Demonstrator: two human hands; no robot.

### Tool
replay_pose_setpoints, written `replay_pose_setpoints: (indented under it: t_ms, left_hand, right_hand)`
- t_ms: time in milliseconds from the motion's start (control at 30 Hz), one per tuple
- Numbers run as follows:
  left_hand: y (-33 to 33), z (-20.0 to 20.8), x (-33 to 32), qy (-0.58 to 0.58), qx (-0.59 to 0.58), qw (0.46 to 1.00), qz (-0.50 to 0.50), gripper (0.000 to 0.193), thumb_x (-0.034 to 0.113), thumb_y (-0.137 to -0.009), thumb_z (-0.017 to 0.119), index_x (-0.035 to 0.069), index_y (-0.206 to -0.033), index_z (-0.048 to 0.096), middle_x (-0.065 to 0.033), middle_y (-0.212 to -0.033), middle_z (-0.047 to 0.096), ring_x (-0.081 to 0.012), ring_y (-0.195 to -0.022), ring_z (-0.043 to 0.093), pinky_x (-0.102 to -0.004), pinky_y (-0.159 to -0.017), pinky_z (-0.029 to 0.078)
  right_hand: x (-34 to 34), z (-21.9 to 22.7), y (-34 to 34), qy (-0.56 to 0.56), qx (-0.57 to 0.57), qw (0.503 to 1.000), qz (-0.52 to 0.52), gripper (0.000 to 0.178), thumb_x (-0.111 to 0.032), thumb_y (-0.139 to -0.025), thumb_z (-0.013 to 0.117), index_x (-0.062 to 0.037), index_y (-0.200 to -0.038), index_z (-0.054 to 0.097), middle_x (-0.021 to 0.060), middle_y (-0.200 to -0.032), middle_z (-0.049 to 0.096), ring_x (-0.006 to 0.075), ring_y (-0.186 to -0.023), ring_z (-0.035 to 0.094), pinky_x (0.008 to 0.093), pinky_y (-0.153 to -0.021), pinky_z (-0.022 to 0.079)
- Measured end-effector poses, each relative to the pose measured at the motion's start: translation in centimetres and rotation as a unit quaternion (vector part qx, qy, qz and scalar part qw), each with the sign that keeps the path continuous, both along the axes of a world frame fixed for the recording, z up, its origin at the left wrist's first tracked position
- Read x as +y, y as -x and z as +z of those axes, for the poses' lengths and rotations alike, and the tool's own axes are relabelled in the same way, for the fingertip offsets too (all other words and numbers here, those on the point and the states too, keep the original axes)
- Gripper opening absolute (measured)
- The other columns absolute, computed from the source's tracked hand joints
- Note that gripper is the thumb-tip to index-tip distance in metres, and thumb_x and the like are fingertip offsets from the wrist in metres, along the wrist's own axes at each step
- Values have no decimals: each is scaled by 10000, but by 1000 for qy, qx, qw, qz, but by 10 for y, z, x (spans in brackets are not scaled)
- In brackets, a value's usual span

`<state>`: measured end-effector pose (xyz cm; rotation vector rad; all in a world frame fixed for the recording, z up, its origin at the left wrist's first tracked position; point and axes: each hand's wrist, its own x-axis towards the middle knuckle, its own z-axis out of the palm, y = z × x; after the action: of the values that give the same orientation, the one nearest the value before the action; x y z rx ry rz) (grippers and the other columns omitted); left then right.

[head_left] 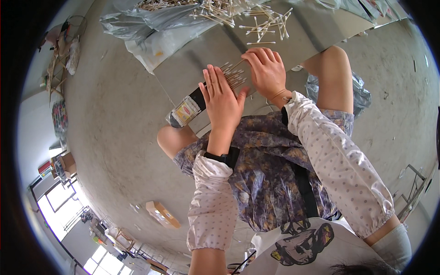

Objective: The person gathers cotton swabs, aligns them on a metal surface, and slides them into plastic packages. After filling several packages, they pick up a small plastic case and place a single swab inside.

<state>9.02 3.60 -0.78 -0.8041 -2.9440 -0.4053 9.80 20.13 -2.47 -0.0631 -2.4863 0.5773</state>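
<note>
My left hand (221, 98) lies flat over a pack, its fingers stretched out and the thumb apart. The pack (185, 112) is dark with a yellow and white label; its lower end sticks out to the left of the hand. A bundle of cotton swabs (234, 77) fans out between my two hands, tips toward the right. My right hand (268, 71) is at the right of the bundle, fingers bent down and pressed together on the end of a thin cotton swab stick. The undersides of both hands are hidden.
Loose cotton swabs (266, 26) lie on the metal-topped table (298, 34) beyond my right hand. A larger heap (215, 9) spills from a clear plastic bag (151, 20) at the far edge. My knees flank the table's near edge. A cardboard box (162, 214) lies on the floor.
</note>
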Motion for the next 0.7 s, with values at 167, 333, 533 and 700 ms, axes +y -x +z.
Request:
replay_pose_setpoints:
  t_ms: [167, 333, 533, 700]
  left_hand:
    - [-7, -10, 4, 21, 21, 999, 12, 960, 599, -916, 532, -125, -1475, 240, -304, -1555, 239, -416, -1473, 198, -541, -1174, 195]
    - [-6, -11, 8, 26, 25, 999, 8, 978, 618, -911, 522, -132, -1472, 239, -314, -1549, 242, -424, -1467, 208, -544, -1164, 217]
    - [-4, -12, 6, 31, 42, 999, 2, 997, 626, -905, 528, -137, -1473, 232, -318, -1550, 233, -429, -1465, 209, -548, -1162, 217]
    - [4, -15, 17, -2, 49, 999, 10, 1002, 629, -904, 529, -140, -1472, 229, -320, -1550, 231, -437, -1463, 207, -552, -1167, 202]
  right_hand:
    - [-3, 2, 0, 13, 4, 1000, -1, 231, -78, -781, 657, -146, -1001, 650, -12, -1023, 625, 202, -1011, 596, 357, -858, 453]
    - [4, -3, 0, 33, 10, 999, 18, 176, -86, -776, 673, -150, -940, 658, -19, -1003, 624, 202, -1002, 591, 363, -847, 446]
    - [39, 6, -5, -1, 29, 1000, 6, 59, -109, -783, 691, -144, -825, 670, -33, -892, 644, 206, -981, 585, 375, -879, 423]
    - [62, 14, -20, -12, -21, 998, 56, 101, -72, -765, 698, -129, -844, 674, -26, -907, 648, 207, -979, 584, 375, -885, 429]
